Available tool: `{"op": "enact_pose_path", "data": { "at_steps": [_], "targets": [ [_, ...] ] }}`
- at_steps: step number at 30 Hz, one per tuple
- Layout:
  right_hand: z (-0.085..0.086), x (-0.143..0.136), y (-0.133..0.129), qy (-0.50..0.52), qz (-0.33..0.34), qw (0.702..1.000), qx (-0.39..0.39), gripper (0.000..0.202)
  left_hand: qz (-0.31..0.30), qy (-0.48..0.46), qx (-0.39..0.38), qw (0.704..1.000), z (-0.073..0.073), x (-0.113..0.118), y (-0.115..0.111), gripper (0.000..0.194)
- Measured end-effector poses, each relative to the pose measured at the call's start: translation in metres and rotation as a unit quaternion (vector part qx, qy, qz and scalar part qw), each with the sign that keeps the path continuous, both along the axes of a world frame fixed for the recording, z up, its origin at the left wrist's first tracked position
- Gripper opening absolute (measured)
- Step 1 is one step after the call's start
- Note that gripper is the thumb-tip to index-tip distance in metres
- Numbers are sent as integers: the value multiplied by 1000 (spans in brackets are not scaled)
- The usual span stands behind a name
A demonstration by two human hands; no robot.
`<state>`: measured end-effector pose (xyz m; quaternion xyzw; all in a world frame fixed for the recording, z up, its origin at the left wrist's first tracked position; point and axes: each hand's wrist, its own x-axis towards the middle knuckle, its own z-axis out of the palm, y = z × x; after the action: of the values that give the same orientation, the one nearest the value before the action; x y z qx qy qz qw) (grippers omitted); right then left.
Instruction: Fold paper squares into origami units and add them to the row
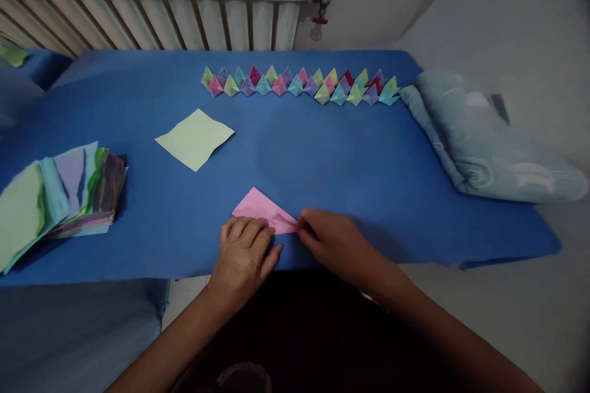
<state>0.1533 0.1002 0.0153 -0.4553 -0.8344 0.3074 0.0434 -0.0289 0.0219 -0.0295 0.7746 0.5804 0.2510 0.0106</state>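
Can see dark clothing (332, 331) at the near edge, between two bare forearms. Just beyond, pressing with the left hand (242, 258) on folded pink paper (255, 201), fingers close together and gently bent over the near left part, thumb set apart to the right. Cannot tell how far under the fingers to follow the paper's near edge. Pinching the narrow right tip of the same paper with the right hand (334, 239), thumb and forefinger brought together, other fingers curled in. Holding it near the front middle of a table under a blue cloth (322, 159), with a pointed corner turned to the far side.

To the near left, can find a loose stack of coloured paper (64, 202), fanned out in green, blue, purple and dark tones, well apart from the left hand. Farther back and left of centre, can see a single pale green sheet (196, 138), lying flat with a corner towards the far side. Over on the right, can make out a rolled grey-blue blanket (488, 141) near the wall (498, 18).

Along the far side, can see two staggered rows of small folded paper shapes (279, 85) in green, pink, purple, blue, yellow and red, reaching right to the blanket's left end. Farthest off, can see a white radiator (237, 24) behind the table, with a red-handled valve (320, 21) at its right end.
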Motion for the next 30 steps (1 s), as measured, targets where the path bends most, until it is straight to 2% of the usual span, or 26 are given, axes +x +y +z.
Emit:
{"op": "enact_pose_path", "data": {
  "at_steps": [4, 9, 11, 13, 15, 16, 18, 21, 23, 25, 27, 30],
  "targets": [
    [-2, 0, -1, 128, -67, 981, -129, 4, -4, 2, 16, 1000, -4, 0, 0, 22],
    [4, 2, -4, 263, -104, 923, -263, 7, -8, -27, 61, 998, 0, -1, 0, 12],
    [11, 5, -4, 311, -115, 912, -242, 17, 1, -74, 63, 995, 9, -5, -1, 15],
    [20, 8, -3, 346, -117, 917, -157, 35, 12, -156, 34, 987, 23, -8, -2, 13],
    [27, 8, -1, 344, -94, 931, -80, 48, 17, -257, -22, 966, 37, -10, -3, 8],
    [30, 7, -1, 336, -72, 937, -70, 50, 18, -303, -61, 951, 43, -10, -3, 7],
    [32, 1, -1, 335, -36, 937, -96, 47, 17, -375, -143, 916, 51, -8, -2, 8],
    [26, -10, 0, 353, -39, 921, -159, 38, 39, -454, -219, 863, 48, -4, 2, 11],
    [17, -16, 4, 350, -63, 916, -189, 36, 63, -478, -231, 845, 40, -4, 4, 12],
    [7, -20, 11, 325, -86, 919, -206, 36, 82, -446, -218, 864, 31, -7, 6, 14],
    [-3, -24, 21, 294, -90, 923, -230, 38, 82, -362, -165, 914, 23, -11, 6, 16],
    [-13, -31, 35, 247, -62, 933, -256, 40, 0, -234, -70, 970, 16, -15, 9, 21]
  ]
}}
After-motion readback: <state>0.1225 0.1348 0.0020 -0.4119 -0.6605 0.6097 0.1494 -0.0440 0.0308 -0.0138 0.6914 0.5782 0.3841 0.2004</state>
